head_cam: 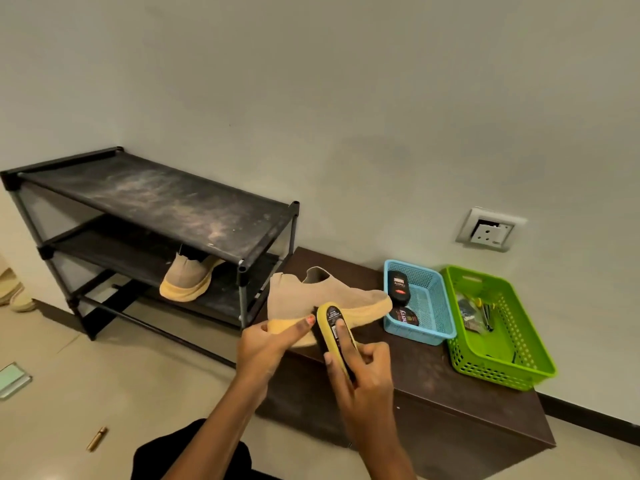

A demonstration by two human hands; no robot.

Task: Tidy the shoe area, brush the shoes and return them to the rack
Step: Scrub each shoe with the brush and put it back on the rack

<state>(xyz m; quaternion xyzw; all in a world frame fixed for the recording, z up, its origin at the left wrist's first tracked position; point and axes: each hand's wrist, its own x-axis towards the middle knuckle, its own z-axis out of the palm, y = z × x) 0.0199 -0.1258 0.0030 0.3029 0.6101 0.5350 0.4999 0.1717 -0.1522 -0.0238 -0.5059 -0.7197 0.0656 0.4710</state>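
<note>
A tan knit shoe [311,292] with a yellow sole is held sideways above the dark low cabinet [450,382]. My left hand [266,344] grips its heel end, thumb on the sole. My right hand [360,372] grips a yellow-backed shoe brush [334,323], whose dark bristles touch the shoe's side. The matching shoe [187,278] sits on the middle shelf of the black rack [156,202], whose top shelf is dusty.
A blue basket [433,306] with a polish bottle and tin and a green basket [519,341] with small tools stand on the cabinet's right part. A wall socket [490,230] is above them. Sandals lie far left on the floor, and a small brass item [97,438] lies near me.
</note>
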